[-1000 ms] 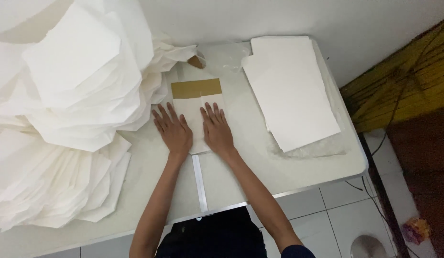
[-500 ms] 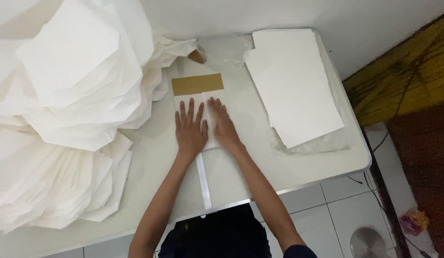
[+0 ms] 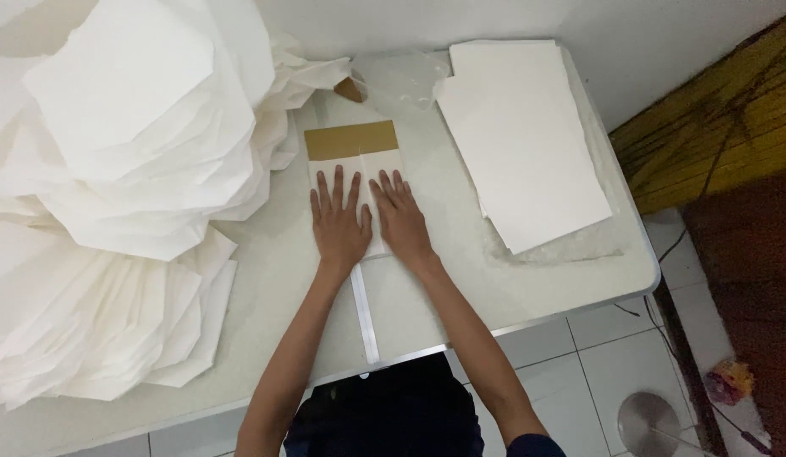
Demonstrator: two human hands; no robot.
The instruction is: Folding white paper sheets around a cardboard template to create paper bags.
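Observation:
My left hand [image 3: 338,222] and my right hand [image 3: 400,215] lie flat, side by side, palms down on a folded white paper piece [image 3: 355,162] in the middle of the white table [image 3: 274,279]. Fingers of both are spread and point away from me. A brown cardboard strip [image 3: 351,140] shows at the far end of that paper piece, just beyond my fingertips. Neither hand grips anything.
A big heap of white paper sheets [image 3: 113,169] fills the table's left side. A flat stack of white sheets [image 3: 524,135] lies at the right, on a clear plastic wrap [image 3: 562,245]. A white ruler-like strip [image 3: 364,313] runs toward me. Tiled floor lies at the right.
Both hands slid a little along the folded paper, staying flat and pressed on it. The view shifted slightly; the paper stays in place.

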